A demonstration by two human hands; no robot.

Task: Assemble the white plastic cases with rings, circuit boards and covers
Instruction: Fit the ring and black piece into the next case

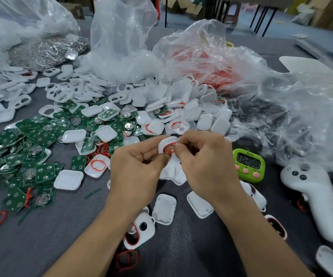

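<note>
Left hand [139, 166] and right hand [203, 166] meet above the grey table [61, 246], both clamped on the same workpiece. The left pinches one white plastic case [166, 142] by its lower edge, with the cavity tilted towards the viewer so the seat can be seen. The right thumb and forefinger pinch one red ring [168, 149] against the case rim, apparently to press it into its groove (fingers hide part of the loop, so full seating cannot be confirmed).

Judged step: ring fitting. Board and cover are not yet fitted to this case.

Parts count:
- Held: one case, one ring.
- Green circuit boards [21, 152]: heaped at left within reach, too many to count.
- Ringed case [97, 165] waiting just left of the left hand: one.
- White shells [164, 208] between the forearms: two.
- Green timer [249, 164]: one, at right.
- White controller [311, 196]: one, beside the timer.
</note>
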